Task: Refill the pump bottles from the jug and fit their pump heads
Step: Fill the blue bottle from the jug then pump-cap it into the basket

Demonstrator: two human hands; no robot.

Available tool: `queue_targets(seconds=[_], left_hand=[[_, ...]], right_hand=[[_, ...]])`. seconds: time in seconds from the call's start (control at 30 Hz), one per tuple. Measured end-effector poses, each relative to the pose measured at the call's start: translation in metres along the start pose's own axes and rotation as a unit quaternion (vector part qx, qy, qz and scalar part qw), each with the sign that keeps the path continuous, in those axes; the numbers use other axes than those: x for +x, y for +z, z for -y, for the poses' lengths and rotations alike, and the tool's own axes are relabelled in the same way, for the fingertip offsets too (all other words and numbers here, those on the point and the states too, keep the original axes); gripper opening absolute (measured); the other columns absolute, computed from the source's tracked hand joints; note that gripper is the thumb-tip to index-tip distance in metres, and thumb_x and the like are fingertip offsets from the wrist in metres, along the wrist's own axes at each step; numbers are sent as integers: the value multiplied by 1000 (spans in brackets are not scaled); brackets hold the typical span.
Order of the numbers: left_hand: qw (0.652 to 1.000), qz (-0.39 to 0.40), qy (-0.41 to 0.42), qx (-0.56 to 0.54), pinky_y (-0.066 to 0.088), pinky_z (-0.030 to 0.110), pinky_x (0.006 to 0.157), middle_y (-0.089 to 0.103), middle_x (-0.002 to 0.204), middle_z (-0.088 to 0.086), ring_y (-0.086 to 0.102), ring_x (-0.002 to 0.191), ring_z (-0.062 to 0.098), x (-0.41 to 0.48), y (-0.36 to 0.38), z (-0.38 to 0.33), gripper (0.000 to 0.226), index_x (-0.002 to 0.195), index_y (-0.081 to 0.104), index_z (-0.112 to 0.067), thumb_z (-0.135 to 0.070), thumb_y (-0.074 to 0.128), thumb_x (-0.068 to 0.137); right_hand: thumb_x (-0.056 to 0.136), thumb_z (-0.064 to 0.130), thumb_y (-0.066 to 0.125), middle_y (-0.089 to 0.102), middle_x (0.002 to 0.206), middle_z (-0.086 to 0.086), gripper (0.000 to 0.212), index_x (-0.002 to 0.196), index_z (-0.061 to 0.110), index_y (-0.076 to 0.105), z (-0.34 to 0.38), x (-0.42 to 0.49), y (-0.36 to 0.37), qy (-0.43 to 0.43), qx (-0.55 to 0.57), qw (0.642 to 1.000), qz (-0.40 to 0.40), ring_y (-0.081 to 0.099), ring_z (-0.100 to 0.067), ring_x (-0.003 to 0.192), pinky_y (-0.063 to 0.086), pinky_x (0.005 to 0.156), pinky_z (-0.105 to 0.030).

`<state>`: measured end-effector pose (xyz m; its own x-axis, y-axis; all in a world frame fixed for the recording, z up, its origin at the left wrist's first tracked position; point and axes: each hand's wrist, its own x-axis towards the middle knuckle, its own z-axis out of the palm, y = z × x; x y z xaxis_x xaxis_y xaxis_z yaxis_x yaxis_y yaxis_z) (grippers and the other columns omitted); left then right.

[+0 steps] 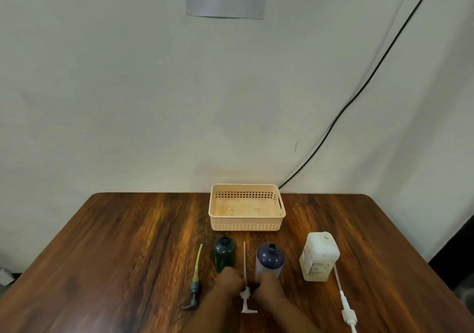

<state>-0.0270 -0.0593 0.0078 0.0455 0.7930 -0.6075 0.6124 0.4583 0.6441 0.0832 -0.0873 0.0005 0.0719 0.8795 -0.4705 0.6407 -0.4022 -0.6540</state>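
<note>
A dark green bottle (pixel 224 252) and a dark blue bottle (pixel 270 258) stand open-necked, without pump heads, near the table's front. My left hand (pixel 230 280) is curled around the green bottle's base. My right hand (pixel 268 285) wraps the blue bottle's base. Both hands are blurred. A white pump head (pixel 245 294) with its long tube lies flat between the two bottles. To the left of the green bottle lies a green pump head (pixel 195 285) with a yellow tube. The white jug (pixel 319 255) stands uncapped to the right, its own white pump (pixel 346 307) lying beside it.
A beige perforated basket (pixel 246 226) sits behind the bottles by the wall. The wooden table (pixel 123 250) stretches left and right of the items. A black cable (pixel 359 94) runs down the wall to the table's back edge.
</note>
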Motion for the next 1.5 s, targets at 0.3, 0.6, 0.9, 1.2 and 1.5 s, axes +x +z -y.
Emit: queue_targets(seconds=[0.3, 0.6, 0.9, 1.2, 1.5], left_hand=[[994, 4, 92, -60, 44, 24, 55, 52, 59, 3, 54, 53, 12, -15, -26, -22, 20, 71, 63, -2, -7, 57, 89], [956, -28, 140, -257, 45, 27, 52, 65, 75, 11, 56, 60, 18, -33, -30, -50, 15, 92, 66, -4, -18, 62, 89], [968, -117, 185, -126, 53, 42, 92, 73, 101, 16, 67, 95, 30, -54, -33, -108, 51, 99, 71, -1, -47, 52, 91], [956, -117, 209, -171, 58, 42, 83, 74, 88, 20, 72, 85, 31, -64, -29, -127, 44, 82, 72, 1, -39, 55, 92], [962, -104, 196, -157, 58, 35, 81, 74, 90, 16, 71, 81, 28, -55, -27, -117, 46, 90, 72, 2, -40, 53, 93]], right_hand=[[84, 8, 59, 70, 108, -14, 26, 107, 5, 69, 17, -15, -29, -105, -10, 993, -52, 61, -22, 94, 49, 80, -26], [81, 10, 67, 69, 113, -8, 29, 110, 9, 69, 37, -29, -78, -181, 58, 974, -123, 62, -19, 105, 44, 78, -16], [84, 10, 65, 67, 116, -14, 27, 110, 2, 67, 56, -44, -130, -205, 98, 961, -160, 61, -23, 101, 52, 79, -18], [86, 16, 63, 72, 95, -21, 26, 103, -1, 69, 66, -49, -148, -202, 132, 952, -189, 70, -32, 83, 55, 84, -45], [87, 19, 62, 70, 102, -18, 30, 107, -2, 67, 61, -38, -139, -172, 97, 963, -181, 60, -11, 65, 41, 49, -9]])
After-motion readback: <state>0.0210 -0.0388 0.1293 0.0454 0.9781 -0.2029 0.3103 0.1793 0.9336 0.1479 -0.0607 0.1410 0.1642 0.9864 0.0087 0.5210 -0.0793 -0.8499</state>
